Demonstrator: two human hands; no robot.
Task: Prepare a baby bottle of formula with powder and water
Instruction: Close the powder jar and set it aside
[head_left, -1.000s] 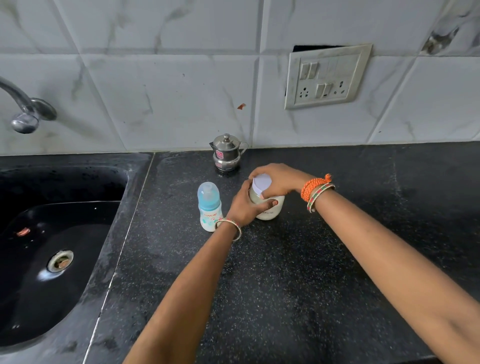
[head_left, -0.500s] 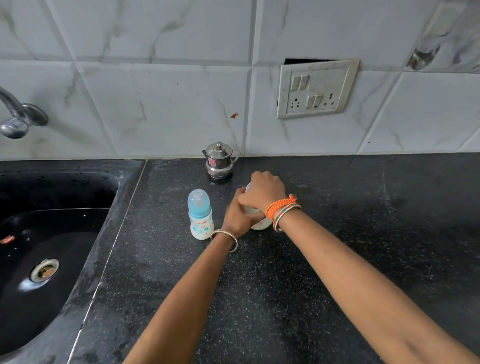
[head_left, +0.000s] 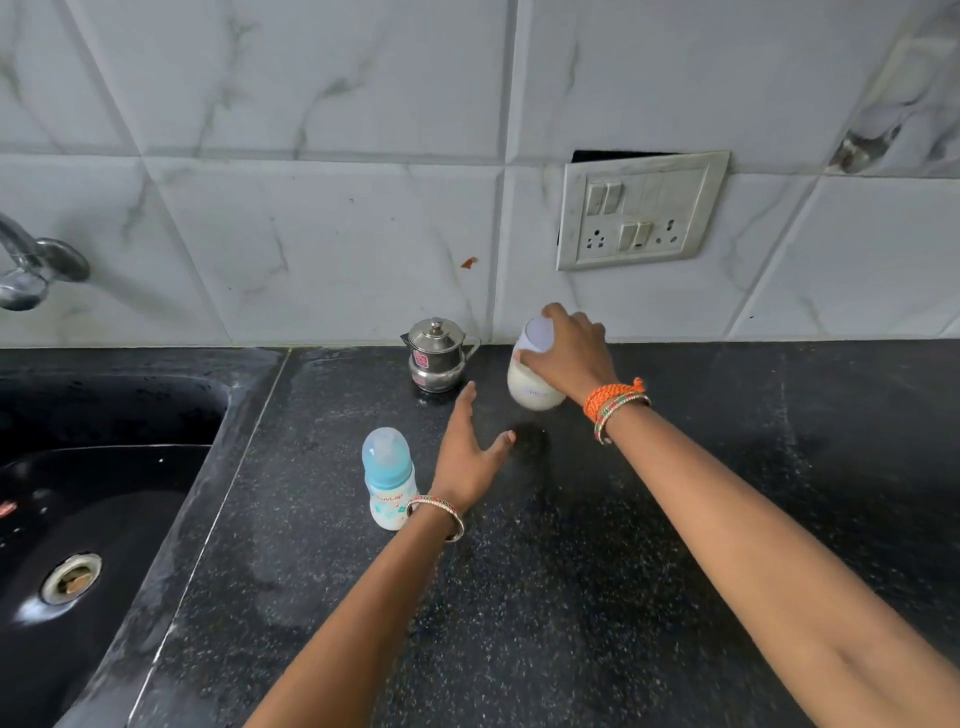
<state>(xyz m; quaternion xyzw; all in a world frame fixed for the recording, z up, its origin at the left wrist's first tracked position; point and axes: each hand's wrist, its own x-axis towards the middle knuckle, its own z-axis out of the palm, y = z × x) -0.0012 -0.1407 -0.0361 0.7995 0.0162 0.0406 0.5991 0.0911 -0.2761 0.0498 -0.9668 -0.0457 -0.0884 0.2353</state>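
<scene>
Your right hand (head_left: 569, 353) clasps the white jar (head_left: 535, 384) by its lid, seemingly lifted off the tabletop (head_left: 571, 597). Your left hand (head_left: 467, 457), fingers spread and empty, sits nearer the upright baby bottle (head_left: 389, 480), just left of it.

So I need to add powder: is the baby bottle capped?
Capped: the baby bottle stands upright on the counter with its blue top on.

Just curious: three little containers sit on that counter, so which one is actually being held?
The white jar, gripped by the right hand; the blue-capped baby bottle and steel pot stand untouched.
</scene>
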